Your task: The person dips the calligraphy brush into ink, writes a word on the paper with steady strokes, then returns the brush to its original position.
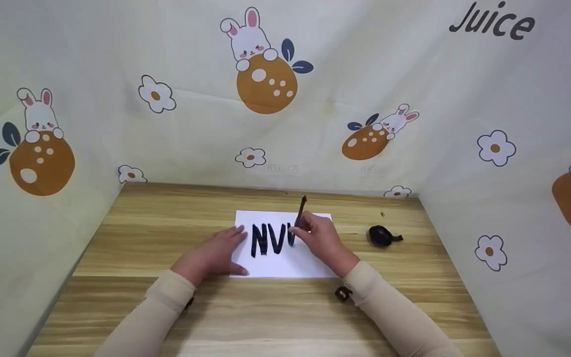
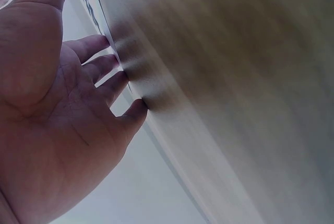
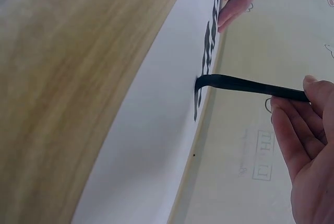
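Observation:
In the head view, a white sheet of paper (image 1: 285, 267) lies on the wooden table with thick black painted strokes (image 1: 276, 239) that read like "NV" and part of another letter. My right hand (image 1: 323, 240) pinches a slim black brush (image 1: 302, 208) between thumb and fingers. Its bent dark tip touches the paper in the right wrist view, where the brush handle (image 3: 250, 87) slants to the hand. Spread fingers of my left hand (image 1: 215, 254) rest on the sheet's left side; the left wrist view shows the palm (image 2: 68, 109) from below.
A small round black dish (image 1: 380, 236) with a short handle sits right of the paper. Wood-grain tabletop (image 1: 166, 213) surrounds the sheet. Behind and at both sides hangs a pale cloth (image 1: 191, 139) printed with rabbits, oranges and flowers.

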`<state>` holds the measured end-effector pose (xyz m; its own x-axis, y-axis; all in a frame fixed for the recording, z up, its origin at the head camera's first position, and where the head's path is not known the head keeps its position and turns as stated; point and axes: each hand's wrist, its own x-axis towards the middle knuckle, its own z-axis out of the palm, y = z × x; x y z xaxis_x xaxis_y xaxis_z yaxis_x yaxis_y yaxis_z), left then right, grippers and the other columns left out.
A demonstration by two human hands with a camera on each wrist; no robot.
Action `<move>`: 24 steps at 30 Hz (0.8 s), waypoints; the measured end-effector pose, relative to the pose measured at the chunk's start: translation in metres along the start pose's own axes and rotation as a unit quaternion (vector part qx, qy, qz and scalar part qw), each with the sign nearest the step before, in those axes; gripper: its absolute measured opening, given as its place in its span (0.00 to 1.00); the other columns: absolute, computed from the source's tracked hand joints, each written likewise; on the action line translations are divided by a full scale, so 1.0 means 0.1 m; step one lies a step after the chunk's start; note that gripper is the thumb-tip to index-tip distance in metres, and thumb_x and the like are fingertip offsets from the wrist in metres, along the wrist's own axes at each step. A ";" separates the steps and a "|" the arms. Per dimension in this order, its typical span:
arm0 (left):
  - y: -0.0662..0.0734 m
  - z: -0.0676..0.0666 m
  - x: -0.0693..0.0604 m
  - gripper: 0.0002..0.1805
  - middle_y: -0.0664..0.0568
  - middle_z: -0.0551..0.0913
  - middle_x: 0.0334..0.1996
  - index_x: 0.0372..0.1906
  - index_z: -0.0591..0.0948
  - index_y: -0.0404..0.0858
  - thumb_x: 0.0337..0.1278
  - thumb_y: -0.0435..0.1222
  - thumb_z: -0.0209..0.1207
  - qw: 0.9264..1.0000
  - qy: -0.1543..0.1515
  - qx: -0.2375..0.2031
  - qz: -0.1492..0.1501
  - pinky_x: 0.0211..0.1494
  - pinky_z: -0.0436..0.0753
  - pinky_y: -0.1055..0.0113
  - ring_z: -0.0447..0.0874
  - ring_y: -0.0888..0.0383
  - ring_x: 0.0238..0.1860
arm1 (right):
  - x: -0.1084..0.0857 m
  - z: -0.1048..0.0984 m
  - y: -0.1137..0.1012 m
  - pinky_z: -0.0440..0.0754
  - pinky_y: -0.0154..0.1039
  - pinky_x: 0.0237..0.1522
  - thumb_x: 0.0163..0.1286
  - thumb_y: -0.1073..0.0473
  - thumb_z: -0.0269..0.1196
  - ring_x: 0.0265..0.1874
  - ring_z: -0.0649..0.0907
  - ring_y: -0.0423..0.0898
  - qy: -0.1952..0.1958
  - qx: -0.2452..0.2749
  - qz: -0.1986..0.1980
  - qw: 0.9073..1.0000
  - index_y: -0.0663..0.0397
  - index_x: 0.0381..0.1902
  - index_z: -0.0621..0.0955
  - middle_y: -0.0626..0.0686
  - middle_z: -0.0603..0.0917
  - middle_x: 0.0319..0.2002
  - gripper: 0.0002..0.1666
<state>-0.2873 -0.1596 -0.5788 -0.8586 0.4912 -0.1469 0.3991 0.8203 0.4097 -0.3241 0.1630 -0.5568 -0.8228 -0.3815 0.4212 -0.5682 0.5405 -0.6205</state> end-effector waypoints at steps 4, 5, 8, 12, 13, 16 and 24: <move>0.02 -0.02 -0.01 0.62 0.38 0.55 0.89 0.87 0.63 0.32 0.60 0.62 0.77 1.000 -0.004 0.007 0.003 0.87 0.55 0.33 0.52 0.36 0.88 | -0.03 -0.01 -0.01 0.90 0.38 0.39 0.76 0.56 0.76 0.36 0.88 0.39 -0.005 0.001 0.003 1.000 0.50 0.37 0.84 0.43 0.89 0.33 0.10; 0.02 -0.02 -0.02 0.62 0.37 0.56 0.88 0.87 0.63 0.32 0.60 0.62 0.77 1.000 -0.004 0.007 0.005 0.87 0.56 0.33 0.52 0.35 0.88 | -0.04 -0.01 -0.01 0.90 0.38 0.40 0.76 0.56 0.75 0.36 0.88 0.39 -0.006 0.001 0.006 1.000 0.50 0.38 0.85 0.43 0.89 0.33 0.10; 0.03 -0.03 -0.02 0.61 0.37 0.56 0.88 0.86 0.63 0.31 0.60 0.61 0.77 1.000 -0.004 0.009 0.006 0.87 0.56 0.33 0.52 0.35 0.88 | -0.06 -0.01 -0.03 0.91 0.39 0.42 0.76 0.55 0.76 0.37 0.89 0.39 -0.011 -0.001 0.011 1.000 0.50 0.38 0.85 0.43 0.90 0.33 0.09; 0.03 -0.02 -0.01 0.61 0.37 0.55 0.88 0.87 0.63 0.31 0.61 0.61 0.76 1.000 -0.004 0.010 0.006 0.87 0.56 0.33 0.52 0.35 0.88 | -0.08 -0.01 -0.04 0.92 0.39 0.42 0.76 0.56 0.76 0.37 0.89 0.39 -0.016 0.002 0.011 1.000 0.49 0.37 0.85 0.42 0.89 0.32 0.09; 0.03 -0.02 -0.01 0.61 0.37 0.55 0.89 0.87 0.62 0.32 0.61 0.62 0.76 1.000 -0.004 0.012 0.005 0.87 0.55 0.33 0.52 0.35 0.88 | -0.09 -0.01 -0.04 0.92 0.39 0.41 0.76 0.56 0.76 0.37 0.89 0.39 -0.016 0.002 0.010 1.000 0.49 0.37 0.85 0.42 0.89 0.32 0.09; 0.02 -0.02 -0.01 0.61 0.37 0.55 0.89 0.87 0.62 0.32 0.61 0.62 0.76 1.000 -0.004 0.012 0.004 0.87 0.55 0.33 0.52 0.35 0.88 | -0.10 -0.01 -0.05 0.91 0.39 0.40 0.76 0.56 0.76 0.36 0.90 0.40 -0.019 0.005 0.011 1.000 0.49 0.37 0.85 0.42 0.89 0.32 0.09; 0.04 -0.02 -0.02 0.61 0.39 0.55 0.89 0.87 0.62 0.34 0.61 0.62 0.76 1.000 -0.006 0.006 -0.006 0.88 0.55 0.36 0.51 0.37 0.88 | -0.14 -0.02 -0.08 0.90 0.37 0.38 0.75 0.56 0.77 0.36 0.89 0.38 -0.026 0.015 0.019 0.999 0.47 0.37 0.85 0.40 0.89 0.32 0.09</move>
<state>-0.2845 -0.1576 -0.5749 -0.8593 0.4849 -0.1626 0.3927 0.8292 0.3977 -0.3078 0.1653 -0.5562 -0.8413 -0.4007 0.3628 -0.5362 0.5333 -0.6543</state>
